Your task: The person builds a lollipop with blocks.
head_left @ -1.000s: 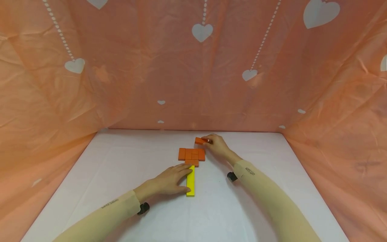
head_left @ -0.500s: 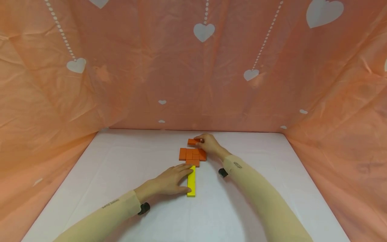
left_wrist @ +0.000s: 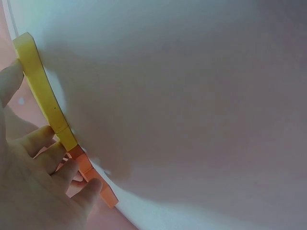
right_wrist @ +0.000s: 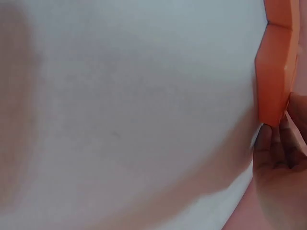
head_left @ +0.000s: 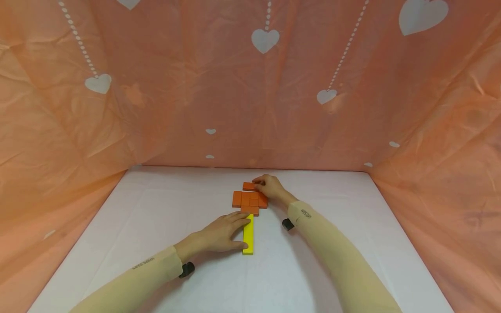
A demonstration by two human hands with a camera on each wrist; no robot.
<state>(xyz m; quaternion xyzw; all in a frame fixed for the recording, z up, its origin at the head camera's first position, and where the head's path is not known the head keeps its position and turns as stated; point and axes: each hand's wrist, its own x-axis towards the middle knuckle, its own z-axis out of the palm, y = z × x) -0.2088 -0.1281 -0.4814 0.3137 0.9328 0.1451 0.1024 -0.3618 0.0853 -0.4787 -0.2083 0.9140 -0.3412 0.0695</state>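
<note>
My right hand [head_left: 272,188] pinches a small flat orange block [head_left: 248,186] between thumb and fingers, just beyond a flat cluster of orange blocks [head_left: 236,199] laid edge to edge. Below that cluster a long yellow block [head_left: 248,237] points toward me, its far end at the lowest orange piece. My left hand [head_left: 221,232] rests on it from the left, fingers spread, thumb by the near end and fingertips by the far end. The left wrist view shows the yellow block [left_wrist: 41,91] with a seam near its far end. In the right wrist view, fingertips are low beside orange blocks [right_wrist: 276,72].
A white cloth [head_left: 332,195] covers the tabletop. Pinkish-orange curtains [head_left: 250,104] with white hearts enclose the back and both sides. A dark wrist camera [head_left: 187,269] hangs under the left sleeve, and another wrist camera [head_left: 288,224] under the right.
My right hand has moved left with the orange block, then slightly toward me, bringing it closer to the cluster. The left hand and the yellow block have stayed in place.
</note>
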